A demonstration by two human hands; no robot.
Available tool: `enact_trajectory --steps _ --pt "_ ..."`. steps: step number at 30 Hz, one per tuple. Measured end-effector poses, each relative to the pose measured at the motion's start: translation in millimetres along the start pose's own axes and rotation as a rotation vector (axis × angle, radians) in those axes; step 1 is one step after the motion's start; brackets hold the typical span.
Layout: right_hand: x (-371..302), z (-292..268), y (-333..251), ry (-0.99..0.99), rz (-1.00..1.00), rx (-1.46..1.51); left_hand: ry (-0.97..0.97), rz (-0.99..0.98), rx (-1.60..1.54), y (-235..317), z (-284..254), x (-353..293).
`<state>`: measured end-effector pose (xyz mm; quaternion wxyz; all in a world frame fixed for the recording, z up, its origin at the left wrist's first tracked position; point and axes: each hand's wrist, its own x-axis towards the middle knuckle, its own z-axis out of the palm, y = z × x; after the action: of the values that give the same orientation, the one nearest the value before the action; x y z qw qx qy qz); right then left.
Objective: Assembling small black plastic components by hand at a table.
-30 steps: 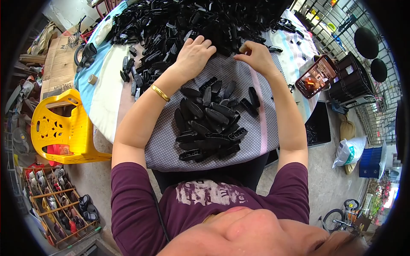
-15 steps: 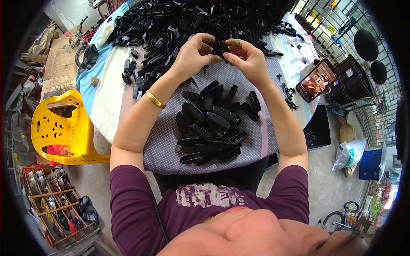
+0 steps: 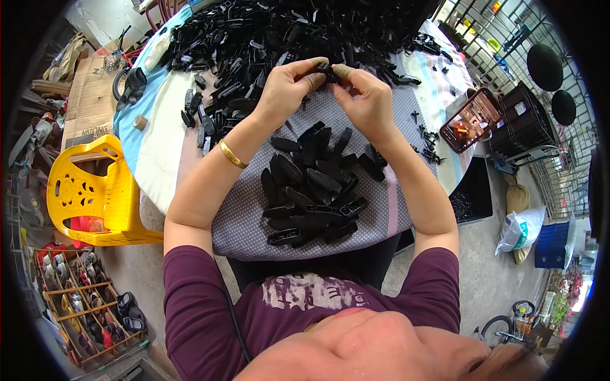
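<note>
Above the near part of the table, my left hand (image 3: 287,87) and my right hand (image 3: 365,95) meet over a small black plastic part (image 3: 327,71). The left fingers and thumb pinch it from one side, and the right thumb and forefinger close on its other end. Tan coverings wrap some fingertips. Just beyond the hands spreads a big heap of loose black plastic parts (image 3: 254,38). Between my forearms, nearer to me, lies a smaller pile of longer, rounded black pieces (image 3: 318,184). The held part's exact kind is too small to make out.
A dotted grey cloth covers the table (image 3: 241,222). A lit phone (image 3: 470,120) stands at the right edge, near scattered small black bits (image 3: 431,149). A tape roll (image 3: 140,122) lies at left, beside a yellow chair (image 3: 95,190). A shoe rack (image 3: 82,305) stands lower left.
My left fingers have come in from apart and now pinch the black part together with the right hand. Both hands have shifted slightly nearer. The smaller pile stays put.
</note>
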<state>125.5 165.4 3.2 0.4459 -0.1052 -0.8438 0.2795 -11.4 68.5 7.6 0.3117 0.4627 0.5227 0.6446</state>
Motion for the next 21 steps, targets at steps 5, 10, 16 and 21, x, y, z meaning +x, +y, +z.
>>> enact_trajectory --steps 5,10,16,21 --pt "-1 3 -1 0.064 -0.193 -0.165 0.043 -0.009 -0.02 0 8 -5" --pt "3 -1 7 -0.196 0.255 0.189 0.007 0.051 -0.169 8 2 -2" --pt "-1 -4 1 -0.263 0.248 0.192 -0.082 0.114 -0.078 6 -4 1" --pt "14 -21 2 -0.503 0.388 0.113 -0.156 -0.009 -0.103 10 -11 1"
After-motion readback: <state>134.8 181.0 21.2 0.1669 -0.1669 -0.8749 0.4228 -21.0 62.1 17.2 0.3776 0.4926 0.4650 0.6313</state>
